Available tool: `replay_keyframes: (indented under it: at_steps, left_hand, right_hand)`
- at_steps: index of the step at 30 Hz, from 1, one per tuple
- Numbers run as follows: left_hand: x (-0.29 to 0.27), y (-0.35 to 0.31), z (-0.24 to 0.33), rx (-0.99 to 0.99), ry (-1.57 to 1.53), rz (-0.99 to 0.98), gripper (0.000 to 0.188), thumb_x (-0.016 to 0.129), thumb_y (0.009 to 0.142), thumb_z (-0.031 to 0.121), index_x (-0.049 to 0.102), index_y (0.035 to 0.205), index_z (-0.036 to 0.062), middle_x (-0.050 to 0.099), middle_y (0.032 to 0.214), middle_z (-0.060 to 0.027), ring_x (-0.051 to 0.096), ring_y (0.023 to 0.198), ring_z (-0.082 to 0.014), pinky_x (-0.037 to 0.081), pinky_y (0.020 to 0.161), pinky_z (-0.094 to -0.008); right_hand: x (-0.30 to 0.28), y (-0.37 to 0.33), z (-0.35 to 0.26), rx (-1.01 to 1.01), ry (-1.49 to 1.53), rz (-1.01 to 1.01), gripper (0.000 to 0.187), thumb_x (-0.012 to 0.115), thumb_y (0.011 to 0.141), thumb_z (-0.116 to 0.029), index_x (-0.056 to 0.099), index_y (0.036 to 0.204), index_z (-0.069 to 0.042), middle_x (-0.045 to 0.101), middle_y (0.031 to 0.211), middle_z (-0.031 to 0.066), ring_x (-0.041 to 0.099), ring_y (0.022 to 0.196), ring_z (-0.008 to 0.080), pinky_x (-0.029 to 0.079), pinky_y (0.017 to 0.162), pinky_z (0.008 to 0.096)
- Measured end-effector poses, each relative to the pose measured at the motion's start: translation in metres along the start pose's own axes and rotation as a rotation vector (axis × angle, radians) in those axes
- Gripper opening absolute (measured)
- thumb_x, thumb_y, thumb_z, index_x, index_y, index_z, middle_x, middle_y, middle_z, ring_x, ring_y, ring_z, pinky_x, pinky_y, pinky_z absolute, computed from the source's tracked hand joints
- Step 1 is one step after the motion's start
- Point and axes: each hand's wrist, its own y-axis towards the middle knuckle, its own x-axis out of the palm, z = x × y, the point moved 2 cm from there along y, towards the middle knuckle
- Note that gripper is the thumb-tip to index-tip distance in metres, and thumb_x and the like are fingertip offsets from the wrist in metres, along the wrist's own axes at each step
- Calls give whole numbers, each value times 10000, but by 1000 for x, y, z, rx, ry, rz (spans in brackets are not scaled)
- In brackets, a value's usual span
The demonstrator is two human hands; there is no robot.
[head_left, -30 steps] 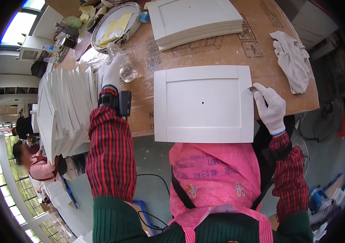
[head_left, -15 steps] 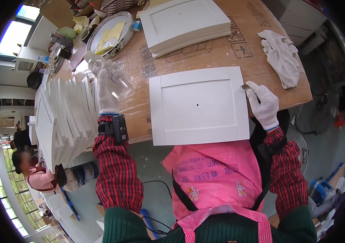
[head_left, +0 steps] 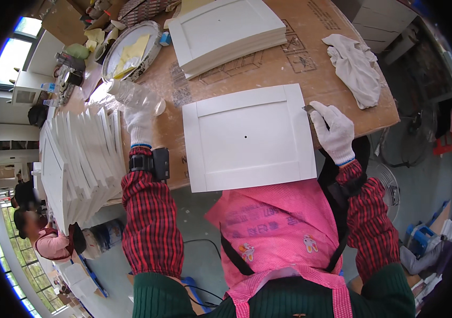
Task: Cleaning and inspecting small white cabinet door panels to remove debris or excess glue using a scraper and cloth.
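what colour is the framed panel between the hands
The framed panel is white, with a small dark spot near its middle; best seen in the head view.

Head-worn fisheye, looking down and forward.
It sits near, above and behind the left hand (head_left: 139, 123) and right hand (head_left: 334, 130), facing the tabletop (head_left: 316, 85) ahead of them; its wide circle takes in floor (head_left: 197, 214) behind them.

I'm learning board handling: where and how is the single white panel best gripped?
Probably by the near edge of the panel, from the near side, pinched above and below: it lies flat, but that edge juts past the front of the table, most at its right corner, so its underside should be reachable.
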Motion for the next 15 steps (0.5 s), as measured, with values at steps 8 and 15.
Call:
replay_keyframes:
  at_steps: [8, 15]
  left_hand:
    - [3, -89, 32, -333, 8, 52, 624, 782, 906, 402, 599, 1278, -64, 640, 1225, -152, 630, 1099, -216, 489, 968, -348]
    - [49, -107, 73, 125, 611, -223, 594, 695, 934, 420, 599, 1364, 22, 585, 1381, -226, 539, 1303, -380, 425, 1106, -447]
  right_hand:
    - [3, 9, 15, 171, 160, -196, 288, 676, 969, -297, 753, 1122, -66, 744, 972, 152, 712, 912, 333, 558, 793, 408]
    - [21, 48, 26, 20, 99, -409, 296, 652, 961, -378, 771, 1138, -173, 746, 990, 110, 703, 939, 329, 555, 802, 428]
